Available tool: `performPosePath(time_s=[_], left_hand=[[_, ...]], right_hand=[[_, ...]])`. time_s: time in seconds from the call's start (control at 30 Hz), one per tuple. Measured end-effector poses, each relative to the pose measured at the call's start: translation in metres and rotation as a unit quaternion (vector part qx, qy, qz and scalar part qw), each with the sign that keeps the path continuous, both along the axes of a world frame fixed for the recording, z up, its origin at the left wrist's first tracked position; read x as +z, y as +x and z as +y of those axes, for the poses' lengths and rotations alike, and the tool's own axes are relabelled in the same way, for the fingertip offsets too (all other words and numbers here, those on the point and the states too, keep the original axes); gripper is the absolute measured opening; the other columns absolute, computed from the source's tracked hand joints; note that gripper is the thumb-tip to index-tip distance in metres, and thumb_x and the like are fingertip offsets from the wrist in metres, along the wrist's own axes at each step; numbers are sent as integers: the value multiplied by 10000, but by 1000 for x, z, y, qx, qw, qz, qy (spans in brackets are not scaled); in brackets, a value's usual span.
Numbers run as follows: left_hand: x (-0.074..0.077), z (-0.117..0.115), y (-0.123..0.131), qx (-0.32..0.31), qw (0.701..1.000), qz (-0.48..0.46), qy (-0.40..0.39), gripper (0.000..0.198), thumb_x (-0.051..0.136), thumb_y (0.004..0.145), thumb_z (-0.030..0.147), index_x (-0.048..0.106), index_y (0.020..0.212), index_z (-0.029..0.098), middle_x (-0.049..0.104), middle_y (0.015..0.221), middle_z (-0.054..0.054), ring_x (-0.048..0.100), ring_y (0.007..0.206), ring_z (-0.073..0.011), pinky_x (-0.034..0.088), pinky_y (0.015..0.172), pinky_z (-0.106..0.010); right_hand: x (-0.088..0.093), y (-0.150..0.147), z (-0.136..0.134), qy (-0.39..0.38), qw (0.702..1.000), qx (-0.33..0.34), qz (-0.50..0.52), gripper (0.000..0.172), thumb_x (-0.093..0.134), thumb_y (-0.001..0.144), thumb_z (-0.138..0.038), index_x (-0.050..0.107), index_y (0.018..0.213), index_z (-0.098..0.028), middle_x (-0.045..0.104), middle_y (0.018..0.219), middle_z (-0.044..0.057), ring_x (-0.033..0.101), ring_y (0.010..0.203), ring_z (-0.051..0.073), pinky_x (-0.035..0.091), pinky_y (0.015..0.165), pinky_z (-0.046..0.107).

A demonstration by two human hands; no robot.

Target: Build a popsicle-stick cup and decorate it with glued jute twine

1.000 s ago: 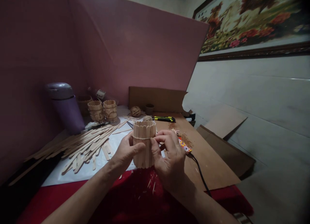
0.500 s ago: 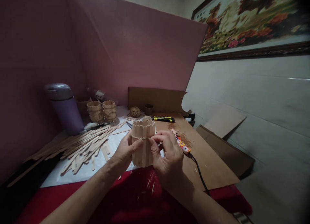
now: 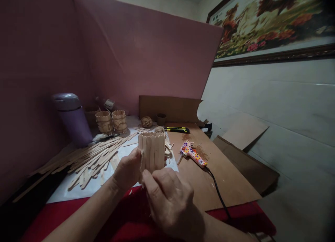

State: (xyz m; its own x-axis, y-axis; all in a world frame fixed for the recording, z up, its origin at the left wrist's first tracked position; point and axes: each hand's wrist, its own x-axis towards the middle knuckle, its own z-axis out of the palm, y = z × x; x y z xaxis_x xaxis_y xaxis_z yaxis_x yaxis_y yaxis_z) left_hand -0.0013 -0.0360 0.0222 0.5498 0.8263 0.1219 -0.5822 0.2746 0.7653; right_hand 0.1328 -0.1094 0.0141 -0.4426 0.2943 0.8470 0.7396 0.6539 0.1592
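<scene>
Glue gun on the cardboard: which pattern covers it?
The glue gun has multicoloured flowers on white, best in the head view.

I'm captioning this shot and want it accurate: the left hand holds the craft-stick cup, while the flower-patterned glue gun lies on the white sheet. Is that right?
Not quite: the flower-patterned glue gun lies on the flat brown cardboard, as the head view shows. The left hand does hold the craft-stick cup.

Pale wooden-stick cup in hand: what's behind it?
Past the cup's top rim, a tan rounded bundle, likely twine; past its right side, a pale looped object and white sheeting. Whatever sits directly behind is covered.
</scene>
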Motion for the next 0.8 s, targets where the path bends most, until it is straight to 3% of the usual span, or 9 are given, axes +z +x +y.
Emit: performPosePath(time_s=[0.17, 0.37, 0.43, 0.5, 0.57, 0.6, 0.7, 0.8], left_hand=[[0, -1, 0, 30, 999, 19, -2, 535, 835, 558, 462, 707, 998, 186, 750, 890, -93, 667, 982, -352, 513, 847, -432], [-8, 5, -4, 24, 1000, 14, 11, 482, 803, 605, 465, 691, 966, 166, 746, 851, -97, 678, 953, -347, 515, 849, -453], [-10, 7, -5, 20, 1000, 10, 22, 443, 799, 614, 448, 690, 937, 165, 743, 824, -92, 686, 931, -338, 518, 843, -454], [-11, 8, -5, 27, 999, 7, 29, 436, 805, 609, 432, 687, 933, 166, 741, 815, -88, 688, 921, -330, 519, 842, -447], [-10, 8, -4, 37, 999, 7, 33, 456, 811, 601, 422, 681, 955, 166, 741, 819, -88, 687, 922, -326, 519, 842, -439], [-10, 8, -4, 42, 998, 7, 35, 470, 811, 602, 420, 677, 975, 167, 741, 824, -87, 686, 921, -324, 520, 839, -435], [-9, 7, -2, 48, 998, 9, 43, 516, 805, 611, 419, 658, 1042, 176, 740, 840, -84, 690, 903, -314, 522, 824, -421], [-9, 6, -1, 61, 997, 20, 48, 569, 808, 612, 413, 633, 1103, 184, 739, 858, -79, 696, 858, -293, 526, 792, -396]], right_hand=[[-2, 1, -3, 12, 1000, -6, -28, 297, 485, 867, -72, 625, 1127, -39, 686, 786, 118, 609, 687, 218, 498, 559, 340], [-9, 30, -5, -18, 998, 66, 15, 287, 441, 944, -250, 597, 1114, -79, 674, 846, 112, 607, 771, 210, 505, 645, 328], [-14, 52, 7, -33, 999, 5, 37, 215, 427, 922, -160, 602, 1042, -124, 669, 876, 101, 608, 817, 201, 494, 703, 319], [-18, 77, 25, -77, 984, -148, 57, 209, 428, 907, -124, 610, 1010, -126, 659, 921, 119, 601, 878, 228, 478, 754, 349], [-23, 99, 43, -194, 937, -289, 29, 285, 472, 887, -171, 589, 1134, -89, 624, 1104, 184, 573, 994, 293, 457, 808, 404], [-25, 108, 50, -257, 910, -326, 13, 322, 483, 874, -179, 577, 1164, -76, 610, 1146, 202, 565, 1017, 313, 445, 822, 418], [-30, 122, 62, -386, 853, -350, -29, 325, 444, 855, -143, 598, 1134, -79, 623, 1104, 195, 570, 1012, 317, 419, 823, 406], [-33, 123, 66, -404, 849, -340, -21, 379, 425, 845, -128, 573, 1191, -77, 613, 1114, 196, 564, 1038, 314, 405, 819, 384]])
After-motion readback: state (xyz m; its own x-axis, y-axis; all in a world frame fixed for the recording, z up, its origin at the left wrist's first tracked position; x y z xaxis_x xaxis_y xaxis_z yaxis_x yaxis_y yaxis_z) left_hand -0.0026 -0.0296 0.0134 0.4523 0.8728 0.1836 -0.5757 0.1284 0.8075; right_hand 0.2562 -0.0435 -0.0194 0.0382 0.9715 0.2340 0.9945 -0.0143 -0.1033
